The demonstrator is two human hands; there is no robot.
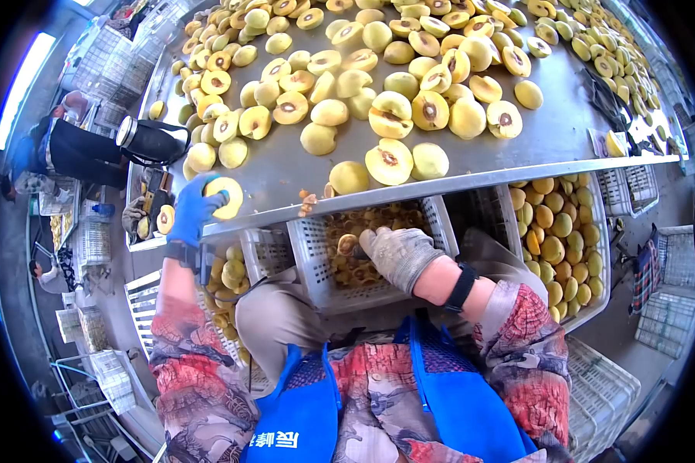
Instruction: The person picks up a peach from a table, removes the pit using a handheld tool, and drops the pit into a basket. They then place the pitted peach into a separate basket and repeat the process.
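Note:
My left hand (195, 210), in a blue glove, is closed around a yellow peach half (226, 198) at the front left edge of the metal table (278, 181). Below that edge, my right hand (400, 253) wears a pale, stained work glove and reaches over a white crate (310, 262) full of brown peach pits (355, 274). Its fingers are curled together, and I cannot tell what they hold. A round brownish piece (347, 245) shows right at the fingertips. Many cut peach halves (389, 161) are spread over the tabletop, some showing their pits.
A crate of whole yellow peaches (567, 239) stands at my right knee, and more peaches (233, 272) sit in a crate at my left. A dark cylindrical container (153, 140) is at the table's left edge. Another person (73, 150) bends over farther left.

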